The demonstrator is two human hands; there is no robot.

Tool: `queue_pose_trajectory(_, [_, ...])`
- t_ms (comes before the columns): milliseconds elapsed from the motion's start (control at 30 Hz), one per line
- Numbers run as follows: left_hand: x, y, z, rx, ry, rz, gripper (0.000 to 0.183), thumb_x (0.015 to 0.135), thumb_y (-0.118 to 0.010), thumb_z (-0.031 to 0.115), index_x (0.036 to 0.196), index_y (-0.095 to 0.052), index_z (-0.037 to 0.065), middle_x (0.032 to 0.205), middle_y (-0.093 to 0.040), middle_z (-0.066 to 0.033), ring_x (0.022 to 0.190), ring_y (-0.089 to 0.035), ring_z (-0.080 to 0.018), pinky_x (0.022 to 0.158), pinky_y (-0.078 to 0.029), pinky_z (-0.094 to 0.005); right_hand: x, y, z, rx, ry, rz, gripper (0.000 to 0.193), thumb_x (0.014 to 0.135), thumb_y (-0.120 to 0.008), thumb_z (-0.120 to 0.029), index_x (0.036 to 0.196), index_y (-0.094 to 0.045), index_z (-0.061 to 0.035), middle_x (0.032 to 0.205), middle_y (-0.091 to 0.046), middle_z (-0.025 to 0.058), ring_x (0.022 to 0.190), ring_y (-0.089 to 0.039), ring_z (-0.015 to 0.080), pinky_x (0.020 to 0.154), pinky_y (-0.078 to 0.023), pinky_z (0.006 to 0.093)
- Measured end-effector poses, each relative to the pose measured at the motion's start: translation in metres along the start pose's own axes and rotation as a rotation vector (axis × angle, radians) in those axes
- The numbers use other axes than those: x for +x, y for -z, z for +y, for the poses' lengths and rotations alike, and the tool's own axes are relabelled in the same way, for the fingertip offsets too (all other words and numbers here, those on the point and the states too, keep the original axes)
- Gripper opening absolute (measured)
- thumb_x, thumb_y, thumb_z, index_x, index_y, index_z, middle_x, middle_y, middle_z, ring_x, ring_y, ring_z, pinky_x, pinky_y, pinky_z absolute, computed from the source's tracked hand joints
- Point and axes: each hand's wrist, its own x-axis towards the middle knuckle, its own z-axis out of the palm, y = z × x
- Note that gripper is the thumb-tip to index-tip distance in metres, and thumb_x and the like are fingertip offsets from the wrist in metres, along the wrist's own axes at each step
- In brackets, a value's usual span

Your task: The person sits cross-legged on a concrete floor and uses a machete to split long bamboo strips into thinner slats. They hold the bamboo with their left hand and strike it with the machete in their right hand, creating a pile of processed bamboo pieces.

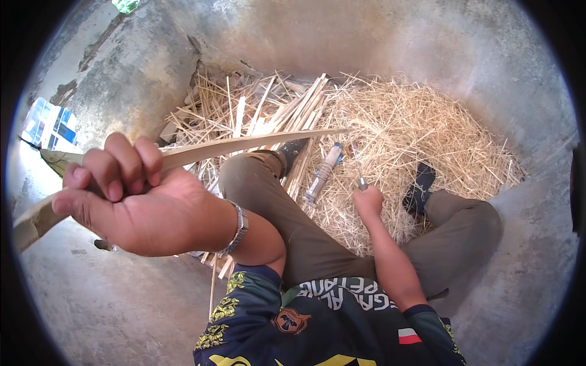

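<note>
My left hand [137,195], raised at the left with a metal-banded watch on its wrist, has its fingers curled around a long pale strip that looks like bamboo [238,144]. One part of the strip runs past the hand to the lower left. The other narrows to a thin tip over the shavings. Low between my knees, my right hand [369,201] is closed around the handle of what looks like a knife [361,181]. Its thin blade points away from me and is hard to make out against the shavings. Strip and blade appear apart.
A heap of straw-coloured shavings [427,116] spreads beyond my legs, against the concrete wall [390,36]. Several split strips [305,104] lie left of it. Between my knees rests a narrow grey-brown bar-shaped object [323,174]. The concrete floor [122,305] has a small hole at left.
</note>
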Motion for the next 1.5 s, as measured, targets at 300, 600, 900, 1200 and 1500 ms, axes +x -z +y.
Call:
queue_pose_trajectory(300, [0.015,0.056,0.068,-0.299,0.037,-0.225,0.031,0.105,-0.054,0.030,0.089,-0.051,0.004,0.069,-0.035,0.0019,0.058,-0.029,-0.0091,0.048,-0.023,-0.0243,-0.003,0.004,0.000,-0.019,0.170,0.087,0.027,0.087,-0.066,-0.030,0.095,-0.073,-0.0057,0.084,-0.073,0.0173,0.083,-0.071,0.0355,0.076,-0.054,0.0470])
queue_pose_trajectory(600, [0.018,0.061,0.080,-0.153,-0.001,-0.167,0.030,0.106,-0.052,0.027,0.088,-0.049,0.004,0.071,-0.034,0.0005,0.058,-0.027,-0.0101,0.049,-0.022,-0.0257,-0.016,-0.004,-0.017,-0.071,0.209,-0.042,0.023,0.086,-0.066,-0.029,0.092,-0.074,-0.0086,0.082,-0.071,0.0197,0.079,-0.071,0.0386,0.075,-0.055,0.0464])
queue_pose_trajectory(900, [0.033,0.085,0.082,-0.300,0.187,-0.255,0.032,0.107,-0.048,0.028,0.087,-0.049,0.003,0.070,-0.034,0.0010,0.057,-0.029,-0.0111,0.047,-0.025,-0.0265,0.012,0.003,0.014,0.109,-0.131,-0.006,0.023,0.086,-0.065,-0.019,0.098,-0.070,-0.0008,0.087,-0.073,0.0177,0.077,-0.071,0.0306,0.073,-0.054,0.0414])
queue_pose_trajectory(1200, [0.028,0.073,0.072,-0.305,0.104,-0.165,0.030,0.105,-0.051,0.027,0.087,-0.049,0.004,0.071,-0.036,0.0010,0.057,-0.031,-0.0115,0.048,-0.026,-0.0268,0.002,0.004,-0.005,0.069,0.182,0.151,0.024,0.086,-0.065,-0.026,0.093,-0.069,-0.0035,0.072,-0.069,0.0159,0.069,-0.069,0.0338,0.070,-0.053,0.0460])
queue_pose_trajectory(1500, [0.037,0.108,0.092,-0.233,0.031,-0.035,0.035,0.106,-0.049,0.030,0.086,-0.050,0.002,0.069,-0.034,0.0008,0.056,-0.031,-0.0120,0.047,-0.025,-0.0263,0.017,0.014,0.011,-0.036,-0.084,0.132,0.027,0.083,-0.067,-0.026,0.093,-0.070,-0.0020,0.085,-0.073,0.0183,0.081,-0.071,0.0360,0.076,-0.054,0.0466])
